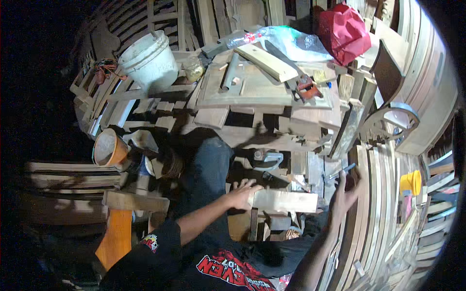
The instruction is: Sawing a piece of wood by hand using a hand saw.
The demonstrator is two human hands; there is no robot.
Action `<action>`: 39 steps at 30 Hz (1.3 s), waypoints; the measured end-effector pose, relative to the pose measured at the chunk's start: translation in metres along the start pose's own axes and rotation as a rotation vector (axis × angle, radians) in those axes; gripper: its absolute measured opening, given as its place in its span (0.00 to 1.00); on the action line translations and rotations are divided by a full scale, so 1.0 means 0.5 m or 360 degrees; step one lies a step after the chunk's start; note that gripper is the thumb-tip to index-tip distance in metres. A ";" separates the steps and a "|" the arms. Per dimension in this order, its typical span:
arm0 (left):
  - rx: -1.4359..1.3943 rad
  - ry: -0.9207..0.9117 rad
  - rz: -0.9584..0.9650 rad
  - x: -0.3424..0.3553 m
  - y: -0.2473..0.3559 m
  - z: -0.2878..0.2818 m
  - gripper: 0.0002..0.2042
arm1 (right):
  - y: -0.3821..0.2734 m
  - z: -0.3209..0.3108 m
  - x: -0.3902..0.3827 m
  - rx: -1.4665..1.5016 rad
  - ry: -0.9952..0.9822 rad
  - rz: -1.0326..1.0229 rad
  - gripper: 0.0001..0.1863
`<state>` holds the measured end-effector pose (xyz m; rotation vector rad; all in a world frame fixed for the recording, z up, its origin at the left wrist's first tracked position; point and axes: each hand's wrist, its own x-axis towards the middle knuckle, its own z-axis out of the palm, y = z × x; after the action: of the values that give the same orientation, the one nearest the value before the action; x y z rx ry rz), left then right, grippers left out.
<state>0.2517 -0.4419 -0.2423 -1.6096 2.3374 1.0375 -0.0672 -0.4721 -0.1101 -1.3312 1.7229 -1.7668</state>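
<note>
A short pale wooden board (286, 200) lies crosswise in front of me. My left hand (242, 195) grips its left end, fingers bent over the edge. To the right of the board, my right hand (345, 194) is raised, with a slim blue-grey stick like a pen or pencil (342, 170) at its fingertips. The hand itself is apart from the board. Just beyond the board stands a grey-blue plastic jug with a handle (268, 161).
A worktable behind holds a wooden panel (272, 97), a handsaw (307, 88), a loose plank (267, 62), a white bucket (150, 63) and a red bag (343, 34). An orange bucket (110, 149) stands left. Long boards (371, 194) and a yellow container (410, 183) are on the right.
</note>
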 end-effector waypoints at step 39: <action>-0.0190 -0.0035 0.0091 0.037 -0.068 0.078 0.52 | -0.148 0.352 0.463 -0.0212 -0.0364 -0.0894 0.26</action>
<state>0.2626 -0.4402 -0.2961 -1.5701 2.3619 1.2217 -0.0193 -0.7409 0.0144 -2.1448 1.4506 -1.6859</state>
